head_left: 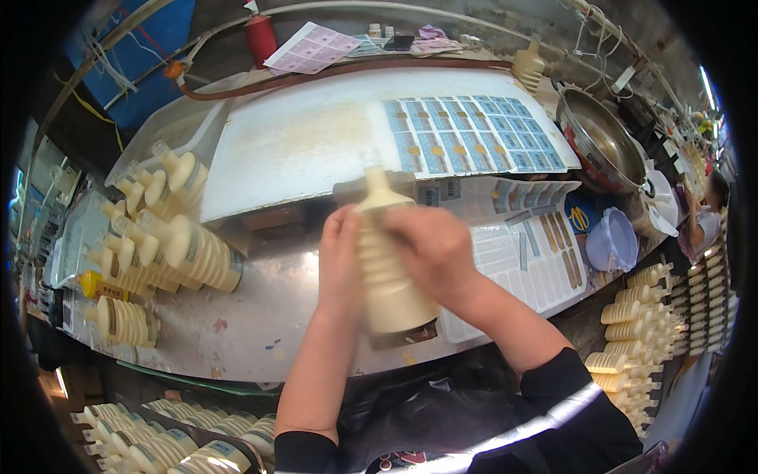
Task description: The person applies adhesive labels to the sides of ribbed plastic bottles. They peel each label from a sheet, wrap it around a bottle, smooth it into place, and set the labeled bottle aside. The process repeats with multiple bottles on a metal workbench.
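A cream ribbed bottle (391, 288) with a narrow clear-topped neck stands upright, or nearly so, before me at the metal table's front. My left hand (339, 249) is closed round its left side. Over the upper body, my right hand (434, 245) presses with curled fingers, slightly blurred by motion; whether a label lies under them is hidden. Beyond the bottle, a sheet of blue labels (466, 134) lies on a tilted white board (292, 126). To the right rests a mostly peeled label sheet (513, 268) with several brown and blue strips left on it.
Several cream bottles (181, 245) crowd the table's left side; more stand on the floor at lower left and right (628, 316). A metal pan (604, 138) and lilac tub (612, 241) sit at right. A red bottle (259, 39) stands behind. Another person (703, 221) is far right.
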{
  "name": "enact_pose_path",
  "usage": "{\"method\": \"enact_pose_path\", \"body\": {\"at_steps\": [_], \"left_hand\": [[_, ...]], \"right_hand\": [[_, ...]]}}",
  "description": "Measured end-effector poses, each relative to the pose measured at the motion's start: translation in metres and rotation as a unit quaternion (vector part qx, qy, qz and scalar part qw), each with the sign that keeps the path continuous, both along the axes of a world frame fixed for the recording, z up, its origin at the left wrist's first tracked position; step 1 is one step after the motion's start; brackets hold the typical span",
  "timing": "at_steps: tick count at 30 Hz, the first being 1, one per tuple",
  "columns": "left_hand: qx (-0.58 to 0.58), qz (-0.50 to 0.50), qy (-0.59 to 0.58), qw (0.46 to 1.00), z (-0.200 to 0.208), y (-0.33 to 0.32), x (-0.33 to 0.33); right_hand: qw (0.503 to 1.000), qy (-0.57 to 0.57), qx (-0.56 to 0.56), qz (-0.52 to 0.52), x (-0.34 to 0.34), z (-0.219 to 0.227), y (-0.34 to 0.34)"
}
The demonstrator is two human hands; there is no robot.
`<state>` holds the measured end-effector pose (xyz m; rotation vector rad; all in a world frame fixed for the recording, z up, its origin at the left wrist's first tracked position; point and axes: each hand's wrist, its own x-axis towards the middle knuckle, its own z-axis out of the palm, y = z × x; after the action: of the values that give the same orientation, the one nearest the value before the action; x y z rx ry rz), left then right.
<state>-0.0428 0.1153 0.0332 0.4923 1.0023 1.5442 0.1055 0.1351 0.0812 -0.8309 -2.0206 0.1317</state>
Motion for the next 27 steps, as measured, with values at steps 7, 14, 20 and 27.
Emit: {"method": "enact_pose_path", "body": {"at_steps": [7, 14, 20, 27], "left_hand": [[-0.032, 0.021, -0.072, 0.997, 0.003, -0.002, -0.001], [-0.023, 0.015, -0.177, 0.984, -0.023, -0.002, -0.008], [-0.024, -0.003, -0.232, 0.972, -0.012, -0.006, -0.007], [-0.037, 0.015, -0.189, 0.981, -0.012, -0.001, -0.003]], "right_hand": [[0.988, -0.087, 0.121, 0.039, -0.025, 0.017, 0.000], [0.977, -0.167, 0.129, 0.038, -0.040, 0.025, -0.010], [0.975, -0.207, -0.004, 0.079, -0.037, 0.023, -0.007], [0.967, -0.201, 0.135, 0.080, -0.028, 0.023, -0.001]]}}
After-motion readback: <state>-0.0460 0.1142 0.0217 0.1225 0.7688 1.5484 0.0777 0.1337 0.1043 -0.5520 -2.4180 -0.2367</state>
